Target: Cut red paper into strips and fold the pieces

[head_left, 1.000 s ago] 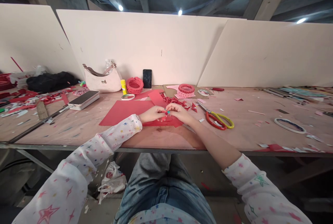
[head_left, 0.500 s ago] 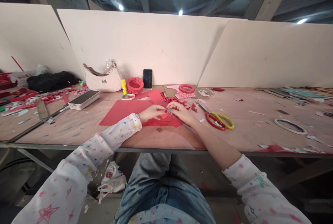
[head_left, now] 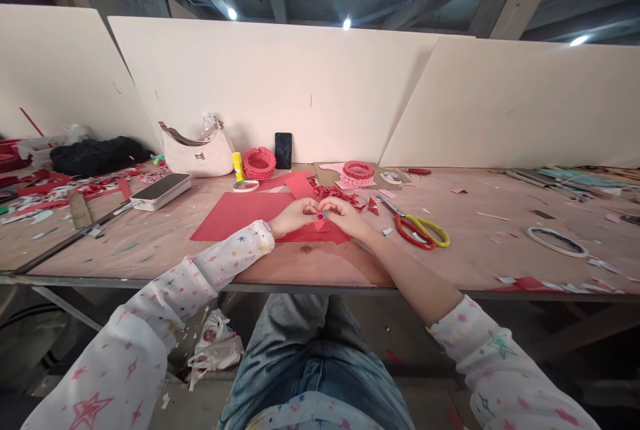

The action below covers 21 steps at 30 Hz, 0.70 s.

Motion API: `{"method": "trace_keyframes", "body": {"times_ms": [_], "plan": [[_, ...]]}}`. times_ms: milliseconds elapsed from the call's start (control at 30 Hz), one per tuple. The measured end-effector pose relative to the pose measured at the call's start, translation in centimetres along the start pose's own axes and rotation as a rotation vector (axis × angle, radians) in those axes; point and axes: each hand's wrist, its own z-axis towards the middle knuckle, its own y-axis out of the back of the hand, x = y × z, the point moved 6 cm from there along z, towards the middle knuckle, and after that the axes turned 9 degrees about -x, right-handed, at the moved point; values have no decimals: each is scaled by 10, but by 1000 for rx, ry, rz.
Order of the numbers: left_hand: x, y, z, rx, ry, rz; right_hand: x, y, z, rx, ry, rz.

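My left hand (head_left: 296,216) and my right hand (head_left: 345,216) meet over red paper sheets (head_left: 227,215) near the front of the table. Between their fingertips is a small piece of red paper (head_left: 319,224), pinched from both sides and mostly covered by the fingers. Just beyond my hands lies a heap of small folded red paper pieces (head_left: 334,194). To the right of my right hand, scissors (head_left: 423,231) with one red and one yellow handle lie with the blades pointing away.
Red rings of folded paper (head_left: 259,162) and pink-red ones (head_left: 358,171) stand at the back. Nearby are a glue stick (head_left: 237,166), a leaning phone (head_left: 283,151), a handbag (head_left: 197,152) and a phone-topped case (head_left: 163,191). A tape roll (head_left: 557,243) lies right.
My left hand has shifted slightly up and right, its fingers now closer to those of my right hand. The small red paper piece stays between them.
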Motion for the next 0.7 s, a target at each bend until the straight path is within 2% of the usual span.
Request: {"method": "trace_keyframes", "body": {"times_ms": [100,200,300,367,467,600,700], "plan": [[0,0,1,0,12,41,-2,1,0,-8,-7,-23],[3,5,-1,-76,86,50,-6,1,-1,-16,-40,-33],[3,7,-2,-142,141,-11,-12,-3,-2,49,-82,-65],[1,7,-2,-162,115,-36,-14,-5,-3,84,-111,-77],[-2,6,0,-162,65,-20,-12,-6,-5,110,-136,-80],[4,5,-1,-121,154,10,-2,-4,-7,115,-133,-148],[4,7,-1,-100,174,12,2,-4,-8,90,-161,-99]]}}
